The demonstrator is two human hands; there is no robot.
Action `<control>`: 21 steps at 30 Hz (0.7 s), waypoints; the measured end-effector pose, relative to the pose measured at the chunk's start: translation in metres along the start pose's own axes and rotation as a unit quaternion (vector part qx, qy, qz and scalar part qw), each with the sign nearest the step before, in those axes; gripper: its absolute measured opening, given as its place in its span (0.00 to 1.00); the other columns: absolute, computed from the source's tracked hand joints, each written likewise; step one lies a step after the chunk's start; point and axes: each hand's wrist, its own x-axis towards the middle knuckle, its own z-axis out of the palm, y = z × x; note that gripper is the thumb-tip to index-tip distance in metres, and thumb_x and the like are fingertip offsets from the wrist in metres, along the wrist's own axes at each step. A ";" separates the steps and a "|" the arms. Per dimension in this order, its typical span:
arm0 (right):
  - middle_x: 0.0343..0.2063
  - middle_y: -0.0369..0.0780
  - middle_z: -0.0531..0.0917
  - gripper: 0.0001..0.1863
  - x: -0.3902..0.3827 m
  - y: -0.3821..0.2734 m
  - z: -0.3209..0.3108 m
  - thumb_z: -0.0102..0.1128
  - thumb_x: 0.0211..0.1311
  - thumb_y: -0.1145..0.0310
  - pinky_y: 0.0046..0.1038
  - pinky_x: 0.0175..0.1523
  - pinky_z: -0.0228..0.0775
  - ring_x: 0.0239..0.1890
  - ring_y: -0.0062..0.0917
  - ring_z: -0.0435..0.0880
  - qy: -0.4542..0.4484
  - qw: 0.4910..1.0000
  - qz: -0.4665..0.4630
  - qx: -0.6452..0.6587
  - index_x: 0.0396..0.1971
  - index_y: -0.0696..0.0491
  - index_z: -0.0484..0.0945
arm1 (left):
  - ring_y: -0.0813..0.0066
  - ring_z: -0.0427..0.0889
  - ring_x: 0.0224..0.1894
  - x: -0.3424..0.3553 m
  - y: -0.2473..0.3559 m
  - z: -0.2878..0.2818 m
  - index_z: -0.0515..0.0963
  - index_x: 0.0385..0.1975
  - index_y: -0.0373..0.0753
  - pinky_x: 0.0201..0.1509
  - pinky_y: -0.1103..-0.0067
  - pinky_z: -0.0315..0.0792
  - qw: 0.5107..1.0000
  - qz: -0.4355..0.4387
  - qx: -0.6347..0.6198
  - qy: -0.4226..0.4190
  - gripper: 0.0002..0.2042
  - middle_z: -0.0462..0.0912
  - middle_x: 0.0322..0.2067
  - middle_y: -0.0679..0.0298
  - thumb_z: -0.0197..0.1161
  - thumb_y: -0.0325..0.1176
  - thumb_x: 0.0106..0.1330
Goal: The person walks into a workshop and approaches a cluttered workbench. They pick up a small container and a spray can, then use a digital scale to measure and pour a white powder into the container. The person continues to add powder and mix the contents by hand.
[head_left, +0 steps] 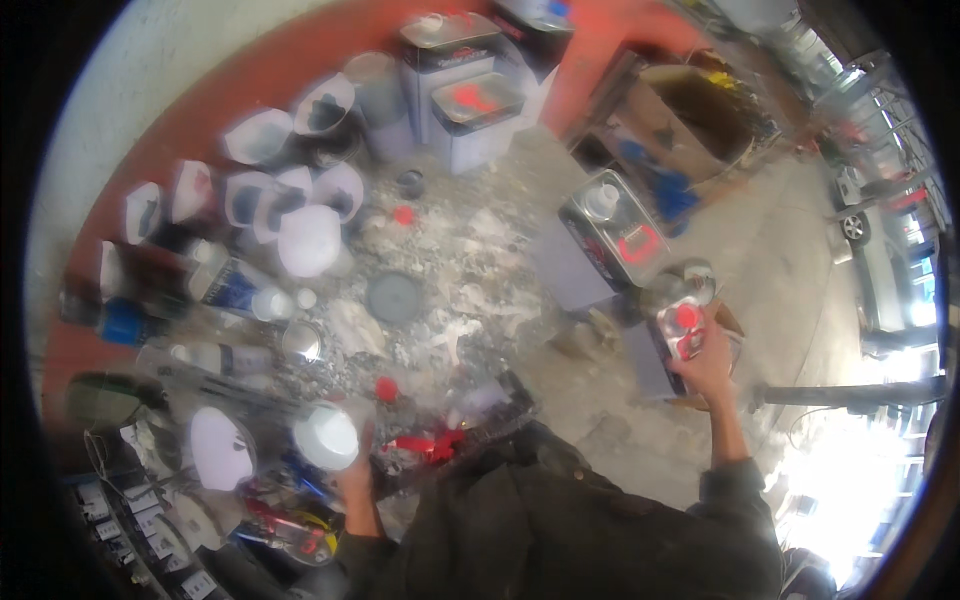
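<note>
My left hand [355, 450] is wrapped round a round white container [322, 432] low on the left, above the cluttered work surface [455, 300]. My right hand [708, 362] grips a metal can with a red cap [685, 325] at the right, by a pale box [655, 365]. Just above that stands a larger rectangular tin [625, 225] with a white spout and red handle. A dark round lid [393, 296] and a small red cap [386, 388] lie on the speckled surface between my hands. The picture is blurred.
Several pale cut containers [308, 240] and bottles line the left. Rectangular tins [470, 130] stand at the back against a red-painted wall. A cardboard box [690, 120] is at the upper right. A concrete floor [780, 280], a dark post [850, 394] and a parked car [865, 280] are on the right.
</note>
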 end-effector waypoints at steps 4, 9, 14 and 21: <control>0.52 0.49 0.76 0.53 -0.043 -0.031 -0.003 0.77 0.28 0.61 0.43 0.60 0.67 0.55 0.47 0.74 -0.068 0.997 -0.032 -0.011 0.64 0.51 0.65 | 0.68 0.76 0.54 -0.004 0.006 -0.002 0.69 0.61 0.37 0.58 0.73 0.72 0.994 -0.086 -0.046 -0.059 0.29 0.76 0.54 0.61 0.70 0.20 0.57; 0.53 0.47 0.75 0.54 -0.051 -0.099 0.002 0.78 0.29 0.60 0.39 0.59 0.70 0.55 0.42 0.75 -0.118 0.983 -0.126 0.065 0.65 0.49 0.65 | 0.69 0.77 0.52 -0.010 0.012 0.003 0.70 0.60 0.35 0.58 0.74 0.72 0.994 0.005 -0.095 -0.054 0.28 0.77 0.54 0.61 0.69 0.19 0.58; 0.50 0.47 0.74 0.56 -0.020 -0.171 0.018 0.77 0.31 0.59 0.39 0.57 0.71 0.52 0.43 0.75 -0.127 0.961 -0.225 0.097 0.69 0.48 0.61 | 0.71 0.76 0.55 -0.022 0.004 -0.009 0.68 0.63 0.35 0.60 0.74 0.71 0.995 0.012 -0.059 -0.077 0.30 0.76 0.56 0.61 0.70 0.21 0.58; 0.52 0.48 0.73 0.58 0.050 -0.245 0.062 0.76 0.32 0.58 0.40 0.60 0.67 0.55 0.45 0.72 -0.113 0.939 -0.316 0.070 0.71 0.49 0.59 | 0.75 0.80 0.46 -0.021 -0.047 -0.003 0.71 0.58 0.34 0.49 0.78 0.76 0.992 0.056 -0.108 -0.023 0.30 0.82 0.46 0.64 0.76 0.25 0.54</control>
